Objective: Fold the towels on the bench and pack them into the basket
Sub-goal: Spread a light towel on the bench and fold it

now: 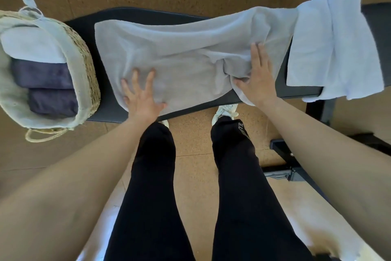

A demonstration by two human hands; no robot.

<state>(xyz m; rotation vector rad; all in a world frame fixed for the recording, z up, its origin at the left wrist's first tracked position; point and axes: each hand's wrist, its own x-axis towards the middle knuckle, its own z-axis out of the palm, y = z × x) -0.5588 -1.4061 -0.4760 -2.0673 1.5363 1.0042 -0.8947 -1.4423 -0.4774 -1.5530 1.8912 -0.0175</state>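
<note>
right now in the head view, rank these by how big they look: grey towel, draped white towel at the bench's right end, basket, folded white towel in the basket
1. grey towel, clearly largest
2. draped white towel and basket: too alike to rank
3. folded white towel, smallest

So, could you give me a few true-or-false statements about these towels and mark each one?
1. The left hand and right hand both press flat on the grey towel. True.
2. The basket is empty. False: it holds folded towels.
3. A white towel lies draped across the bench, right of the grey one. True.
4. The grey towel is neatly folded. False: it lies spread out and wrinkled.
</note>
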